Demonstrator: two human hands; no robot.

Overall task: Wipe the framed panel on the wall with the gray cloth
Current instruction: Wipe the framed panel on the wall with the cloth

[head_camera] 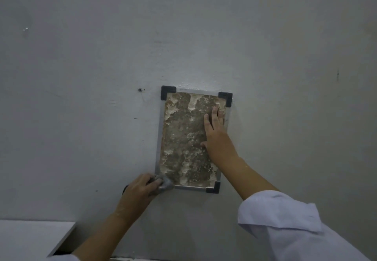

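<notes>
The left hand (140,185) is gripping the gray cloth (165,185) at the framed panel's (183,138) lower-left corner; the right hand (216,130) is pressing flat, fingers straight; hard rubbing could be loosening the crumbling surface

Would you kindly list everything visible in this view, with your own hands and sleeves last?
panel: one, mottled brown and white, silver frame, mounted on the wall
corner caps: three visible, black, on the frame corners
cloth: one, gray, bunched at the panel's lower left corner
wall: one, gray, with small marks and a hole
ledge: one, white, bottom left
sleeve: one, white, on the right arm
left hand: grips the cloth
right hand: flat on the panel's right side
</notes>
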